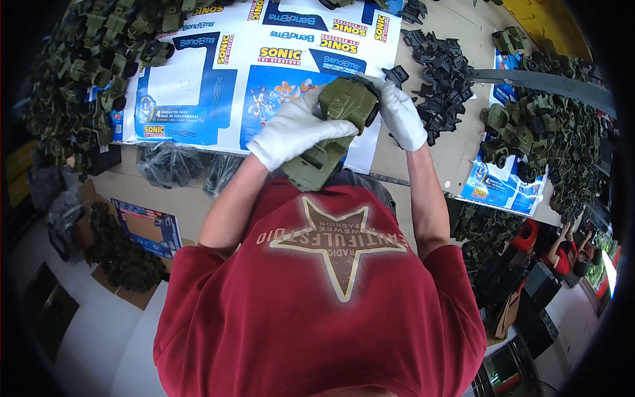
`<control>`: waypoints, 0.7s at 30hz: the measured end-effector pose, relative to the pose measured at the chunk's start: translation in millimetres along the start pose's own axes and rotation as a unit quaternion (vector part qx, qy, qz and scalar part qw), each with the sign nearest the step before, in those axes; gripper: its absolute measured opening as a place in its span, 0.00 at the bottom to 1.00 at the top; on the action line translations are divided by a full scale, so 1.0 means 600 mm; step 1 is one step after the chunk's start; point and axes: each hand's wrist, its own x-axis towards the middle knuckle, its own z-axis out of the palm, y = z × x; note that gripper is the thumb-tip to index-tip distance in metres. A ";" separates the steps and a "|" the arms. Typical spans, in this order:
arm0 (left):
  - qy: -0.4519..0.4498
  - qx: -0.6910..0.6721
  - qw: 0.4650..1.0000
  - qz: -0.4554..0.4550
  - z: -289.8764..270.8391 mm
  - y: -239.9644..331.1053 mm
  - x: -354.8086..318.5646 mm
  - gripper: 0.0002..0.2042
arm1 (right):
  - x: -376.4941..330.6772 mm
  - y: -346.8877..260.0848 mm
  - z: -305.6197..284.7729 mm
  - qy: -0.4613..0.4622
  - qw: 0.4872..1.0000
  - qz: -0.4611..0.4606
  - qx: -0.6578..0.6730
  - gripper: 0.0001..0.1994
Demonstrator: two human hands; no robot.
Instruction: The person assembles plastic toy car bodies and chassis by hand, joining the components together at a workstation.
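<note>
An olive-green toy army truck [347, 102] is held up in front of my chest, tilted, its open rear bed toward me. My left hand [294, 131], in a white glove, wraps round its middle, the thumb across the body. My right hand [402, 120], also white-gloved, closes its fingers at the far right end of the truck, on a black plastic part [372, 89] there. Whether this part is fixed to the truck I cannot tell. Just beyond my right hand lies a loose pile of black plastic parts [440, 83].
Printed blue-and-white sheets [225, 99] cover the table. Green toy trucks are heaped at the left [99, 66] and the right [562, 145]. A grey strip [549, 85] crosses the right side. Below the table stand plastic bags [173, 165] and a carton of green parts [126, 258]. People [570, 255] sit far right.
</note>
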 end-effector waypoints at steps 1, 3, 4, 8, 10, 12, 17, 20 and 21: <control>0.030 -0.028 0.999 0.010 0.016 0.011 -0.001 0.39 | 0.004 -0.004 0.013 0.047 0.998 -0.006 -0.043 0.37; 0.072 -0.013 0.997 0.038 0.044 0.015 0.005 0.39 | 0.010 -0.014 0.053 0.142 0.985 -0.044 -0.087 0.31; 0.115 -0.001 0.991 0.065 0.050 0.010 0.009 0.40 | 0.007 -0.033 0.075 0.186 0.976 -0.056 -0.097 0.28; 0.152 0.085 0.931 0.320 0.018 -0.056 0.061 0.50 | 0.000 -0.036 0.095 0.140 0.984 -0.064 -0.094 0.27; 0.028 -0.219 0.961 0.165 0.031 -0.049 0.053 0.53 | 0.004 -0.022 0.089 0.154 0.973 -0.093 -0.146 0.27; 0.068 -0.246 0.938 0.236 0.031 -0.085 0.069 0.51 | 0.004 -0.026 0.095 0.137 0.937 -0.205 -0.247 0.28; 0.146 -0.069 0.944 0.287 0.032 -0.094 0.069 0.32 | -0.008 -0.007 0.122 0.210 0.919 -0.192 -0.273 0.22; 0.177 0.035 0.936 0.303 0.032 -0.083 0.044 0.29 | -0.014 -0.004 0.130 0.216 0.893 -0.263 -0.295 0.19; 0.182 0.062 0.930 0.313 0.031 -0.079 0.039 0.24 | -0.018 -0.005 0.134 0.219 0.890 -0.266 -0.300 0.18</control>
